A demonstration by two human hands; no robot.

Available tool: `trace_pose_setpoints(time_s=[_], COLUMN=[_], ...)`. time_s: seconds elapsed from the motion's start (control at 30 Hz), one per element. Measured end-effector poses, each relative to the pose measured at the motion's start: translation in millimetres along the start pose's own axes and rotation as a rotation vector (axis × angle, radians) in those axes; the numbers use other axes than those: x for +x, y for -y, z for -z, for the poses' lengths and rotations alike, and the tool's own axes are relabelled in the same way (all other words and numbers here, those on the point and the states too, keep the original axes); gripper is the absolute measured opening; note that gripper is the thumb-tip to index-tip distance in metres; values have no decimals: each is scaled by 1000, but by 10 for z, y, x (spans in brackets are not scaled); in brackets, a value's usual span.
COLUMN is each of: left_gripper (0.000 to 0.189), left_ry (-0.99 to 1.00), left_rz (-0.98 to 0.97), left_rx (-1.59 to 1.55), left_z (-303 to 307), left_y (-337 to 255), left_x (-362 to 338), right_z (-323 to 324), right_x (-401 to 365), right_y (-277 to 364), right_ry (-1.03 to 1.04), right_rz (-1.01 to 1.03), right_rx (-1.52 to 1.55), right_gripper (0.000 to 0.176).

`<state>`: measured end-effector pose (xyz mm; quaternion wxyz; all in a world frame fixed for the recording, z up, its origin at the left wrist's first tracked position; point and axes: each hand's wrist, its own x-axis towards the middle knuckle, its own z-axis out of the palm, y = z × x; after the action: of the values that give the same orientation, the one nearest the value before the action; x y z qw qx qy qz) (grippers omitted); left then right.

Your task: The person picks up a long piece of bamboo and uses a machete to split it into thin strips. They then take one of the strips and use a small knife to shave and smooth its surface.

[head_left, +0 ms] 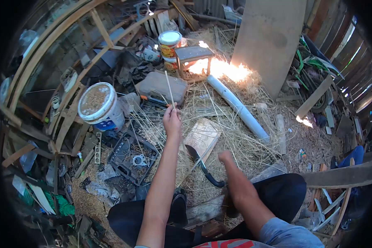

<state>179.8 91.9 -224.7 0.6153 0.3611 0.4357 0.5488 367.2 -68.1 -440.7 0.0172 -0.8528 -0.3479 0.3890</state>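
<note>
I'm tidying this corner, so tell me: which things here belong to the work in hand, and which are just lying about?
Seemingly in use: thin stick held upright in the left hand; knife on the straw near the right hand; wooden block beside the knife.
Lying about: white bucket; white pipe; tin can; small stool; black tray.

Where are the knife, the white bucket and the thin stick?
knife (pixel 193 153), head view, on its dark blade.
white bucket (pixel 115 116), head view, on its side wall.
thin stick (pixel 169 89), head view, on its middle.
</note>
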Motion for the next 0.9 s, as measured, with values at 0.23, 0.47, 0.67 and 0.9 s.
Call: trace_pose_setpoints(time_s=[0.23, 0.47, 0.67, 0.9], left_gripper=[36, 41, 51, 49], left_ry=[18, 115, 209, 218], left_rz=[-69, -144, -175, -167], left_rx=[-177, -113, -157, -73], left_z=[-117, -45, 117, 21], left_y=[-1178, -2262, -2467, -2433], left_x=[-182, -1030, -1534, -1947], right_z=[1421, 2700, 2969, 2526], right_x=[-643, -1504, -2091, -2754], right_y=[416, 1031, 1386, 1595], right_ry=[-192, -564, -774, -823], right_rz=[59, 402, 855, 1255], right_rx=[-52, -103, 160, 452], right_gripper=[38, 39, 31, 25])
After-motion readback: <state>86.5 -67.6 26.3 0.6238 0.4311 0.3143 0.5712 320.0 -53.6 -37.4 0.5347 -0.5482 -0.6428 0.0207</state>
